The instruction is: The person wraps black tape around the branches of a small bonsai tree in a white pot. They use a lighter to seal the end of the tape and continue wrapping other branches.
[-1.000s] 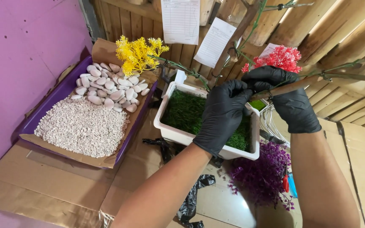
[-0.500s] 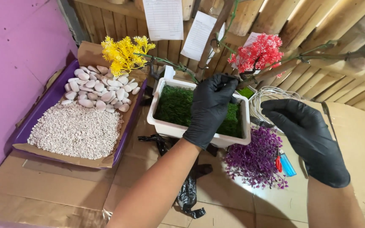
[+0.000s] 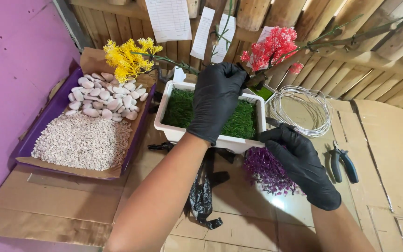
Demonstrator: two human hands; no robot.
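My left hand (image 3: 218, 100), in a black glove, reaches over a white rectangular planter (image 3: 169, 132) lined with green artificial grass (image 3: 243, 123). Its fingers are closed on the base of a brown branch stem (image 3: 257, 79) that carries red artificial flowers (image 3: 271, 46). A yellow artificial flower sprig (image 3: 127, 58) stands at the planter's far left. My right hand (image 3: 299, 161), also gloved in black, rests by the planter's near right corner, over purple artificial flowers (image 3: 269, 175), touching the end of a thin wire.
A purple tray (image 3: 40, 128) at left holds white pebbles (image 3: 103, 95) and fine gravel (image 3: 82, 140). A coil of silver wire (image 3: 302, 109) and blue-handled pliers (image 3: 343, 163) lie at right. Black plastic (image 3: 201, 193) lies on cardboard. Wooden slats with paper sheets stand behind.
My right hand let go of the branch near the red flowers and came down to the planter's near right corner. My left hand keeps hold of the stem.
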